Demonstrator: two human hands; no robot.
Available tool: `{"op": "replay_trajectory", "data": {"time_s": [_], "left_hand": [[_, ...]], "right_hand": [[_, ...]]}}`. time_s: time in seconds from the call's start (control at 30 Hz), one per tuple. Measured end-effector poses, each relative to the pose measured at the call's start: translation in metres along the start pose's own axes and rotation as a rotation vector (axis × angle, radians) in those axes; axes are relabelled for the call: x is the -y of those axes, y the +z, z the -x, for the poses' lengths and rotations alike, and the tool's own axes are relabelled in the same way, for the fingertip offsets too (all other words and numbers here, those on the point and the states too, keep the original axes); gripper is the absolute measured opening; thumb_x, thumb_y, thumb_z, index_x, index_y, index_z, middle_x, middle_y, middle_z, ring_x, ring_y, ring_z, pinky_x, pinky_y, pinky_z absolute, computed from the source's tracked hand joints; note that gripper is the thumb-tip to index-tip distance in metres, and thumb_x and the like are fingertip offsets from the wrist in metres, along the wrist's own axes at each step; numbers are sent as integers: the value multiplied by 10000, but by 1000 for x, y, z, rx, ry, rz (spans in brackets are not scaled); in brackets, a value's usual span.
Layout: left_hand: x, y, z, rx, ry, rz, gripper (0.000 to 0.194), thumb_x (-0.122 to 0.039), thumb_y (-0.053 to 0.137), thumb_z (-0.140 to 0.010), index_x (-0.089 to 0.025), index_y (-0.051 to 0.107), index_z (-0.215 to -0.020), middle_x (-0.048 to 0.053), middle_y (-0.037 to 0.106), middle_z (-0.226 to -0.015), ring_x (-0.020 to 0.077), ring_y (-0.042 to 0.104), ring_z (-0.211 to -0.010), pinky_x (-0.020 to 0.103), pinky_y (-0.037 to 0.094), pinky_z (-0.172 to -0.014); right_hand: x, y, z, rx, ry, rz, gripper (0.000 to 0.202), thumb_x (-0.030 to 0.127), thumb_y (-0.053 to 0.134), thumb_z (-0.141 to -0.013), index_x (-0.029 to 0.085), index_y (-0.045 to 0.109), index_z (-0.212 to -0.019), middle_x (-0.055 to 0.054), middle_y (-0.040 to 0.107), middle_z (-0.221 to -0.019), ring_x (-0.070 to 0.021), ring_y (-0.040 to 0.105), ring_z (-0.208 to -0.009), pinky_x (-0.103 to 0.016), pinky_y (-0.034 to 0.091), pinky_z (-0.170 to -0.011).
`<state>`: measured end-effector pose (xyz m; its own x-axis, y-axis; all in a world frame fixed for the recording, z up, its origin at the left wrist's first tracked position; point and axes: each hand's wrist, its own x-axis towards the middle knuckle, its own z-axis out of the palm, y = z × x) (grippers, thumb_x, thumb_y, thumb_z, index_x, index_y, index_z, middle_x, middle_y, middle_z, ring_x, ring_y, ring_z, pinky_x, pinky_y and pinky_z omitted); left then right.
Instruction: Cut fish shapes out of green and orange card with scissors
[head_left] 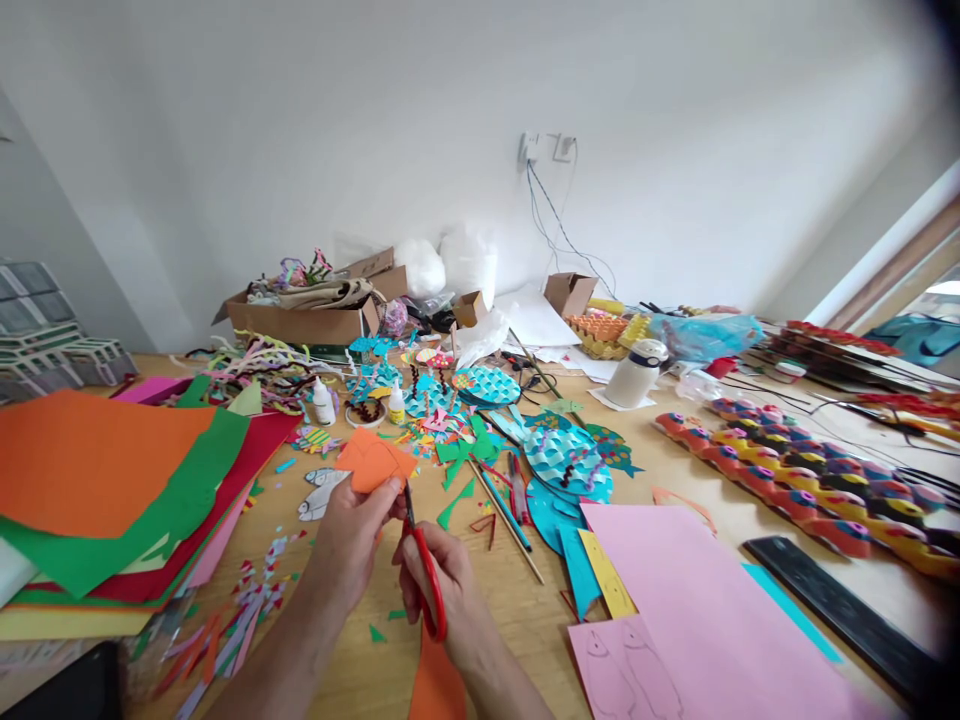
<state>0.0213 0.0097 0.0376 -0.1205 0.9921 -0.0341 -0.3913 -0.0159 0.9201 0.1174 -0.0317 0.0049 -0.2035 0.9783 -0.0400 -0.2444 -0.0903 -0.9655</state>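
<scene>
My left hand [365, 525] is closed on a piece of orange paper [373, 460], which is held up over the middle of the table. Faint lines show on the paper, but I cannot tell their shape for sure. My right hand [442, 570] grips red-handled scissors [431, 590] with the blades pointing up at the paper's lower right edge. Whether the blades are parted is too small to tell. Under my right wrist lies another strip of orange paper [436, 680]. Just left of the held piece are fish shapes drawn on white paper [321, 493].
Coloured sheets [97, 460] are stacked on the left. Pink paper [697, 590] with drawn fish beside it lies at the right, near a black ruler-like bar [832, 610]. Painted egg-carton strips [780, 480], glue bottles [322, 402], pencils [504, 508] and green scraps surround the hands.
</scene>
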Motion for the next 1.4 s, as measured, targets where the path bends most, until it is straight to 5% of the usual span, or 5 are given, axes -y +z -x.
{"op": "replay_trajectory", "data": {"time_s": [1.4], "left_hand": [[6, 0, 0, 1, -9, 28, 117, -196, 700, -561, -150, 624, -637, -45, 612, -531, 98, 532, -496, 200, 445, -496]], "right_hand": [[-6, -5, -1, 14, -16, 40, 459, 602, 479, -770, 178, 428, -602, 79, 376, -389, -40, 307, -319, -150, 219, -319]]}}
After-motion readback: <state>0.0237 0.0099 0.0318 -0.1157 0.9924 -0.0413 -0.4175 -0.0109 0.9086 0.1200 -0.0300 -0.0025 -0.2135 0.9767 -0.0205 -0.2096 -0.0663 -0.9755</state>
